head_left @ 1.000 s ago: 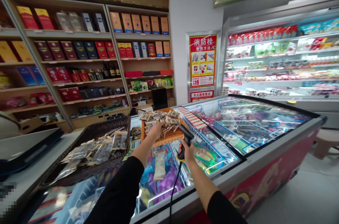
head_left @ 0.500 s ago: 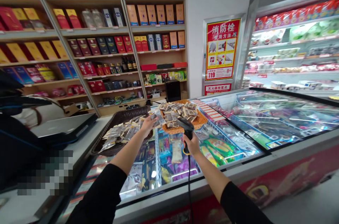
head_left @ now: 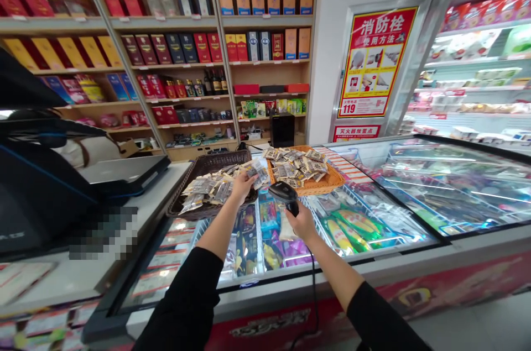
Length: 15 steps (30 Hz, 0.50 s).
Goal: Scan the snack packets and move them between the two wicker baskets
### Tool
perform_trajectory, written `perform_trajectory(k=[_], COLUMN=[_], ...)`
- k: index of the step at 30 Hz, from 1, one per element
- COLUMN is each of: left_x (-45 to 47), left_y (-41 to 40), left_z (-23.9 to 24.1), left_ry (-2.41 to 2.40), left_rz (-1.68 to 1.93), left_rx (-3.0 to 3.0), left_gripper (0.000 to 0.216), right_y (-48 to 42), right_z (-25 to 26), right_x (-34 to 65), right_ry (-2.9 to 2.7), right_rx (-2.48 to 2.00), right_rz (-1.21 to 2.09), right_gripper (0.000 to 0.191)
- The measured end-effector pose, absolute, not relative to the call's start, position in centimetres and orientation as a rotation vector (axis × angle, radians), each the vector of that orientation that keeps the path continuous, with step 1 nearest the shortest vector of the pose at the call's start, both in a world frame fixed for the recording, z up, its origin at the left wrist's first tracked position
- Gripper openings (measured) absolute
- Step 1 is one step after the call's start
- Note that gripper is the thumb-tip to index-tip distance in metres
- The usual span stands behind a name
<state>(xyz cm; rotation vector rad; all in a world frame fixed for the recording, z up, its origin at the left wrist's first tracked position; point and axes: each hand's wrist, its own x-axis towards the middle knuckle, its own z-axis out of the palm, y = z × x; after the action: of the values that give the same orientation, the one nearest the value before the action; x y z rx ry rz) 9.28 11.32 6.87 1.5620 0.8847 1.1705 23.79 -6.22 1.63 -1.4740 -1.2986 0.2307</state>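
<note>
My left hand [head_left: 242, 185] is closed on a small clear-and-tan snack packet [head_left: 257, 173], held up between two baskets. In my right hand [head_left: 302, 220] is a black barcode scanner [head_left: 284, 192], its head tilted left towards that packet but apart from it. The scanner's cable [head_left: 314, 290] hangs down in front of the freezer. A dark brown wicker basket [head_left: 207, 163] with a heap of similar packets [head_left: 203, 189] lies left of my left hand. Behind the scanner, an orange wicker basket [head_left: 332, 181] holds more packets [head_left: 299, 164].
Both baskets stand on the glass top of a chest freezer [head_left: 398, 229] full of bagged food. A counter with a flat scale-like device [head_left: 128, 171] is at left. Shelves of boxed bottles [head_left: 178, 50] line the back, and a red fire-hydrant poster [head_left: 375, 61] hangs on the wall.
The scanner has turned, its head dipping and pointing more to the left, closer to the packet. My left hand still holds the packet. The view has shifted left and down.
</note>
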Motion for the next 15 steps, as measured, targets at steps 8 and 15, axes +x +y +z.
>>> perform_trajectory(k=[8, 15], left_x=[9.25, 9.22], left_y=[11.09, 10.43], left_z=[6.89, 7.49], left_ry=[0.807, 0.850], left_rz=[1.126, 1.127], left_rx=[1.615, 1.570], left_gripper=[0.033, 0.029], right_y=[-6.51, -6.33], right_z=[1.89, 1.65], right_x=[23.48, 23.55], right_ry=[-1.333, -1.326], right_rx=[-1.482, -1.472], right_rz=[0.223, 0.243], right_gripper=[0.032, 0.030])
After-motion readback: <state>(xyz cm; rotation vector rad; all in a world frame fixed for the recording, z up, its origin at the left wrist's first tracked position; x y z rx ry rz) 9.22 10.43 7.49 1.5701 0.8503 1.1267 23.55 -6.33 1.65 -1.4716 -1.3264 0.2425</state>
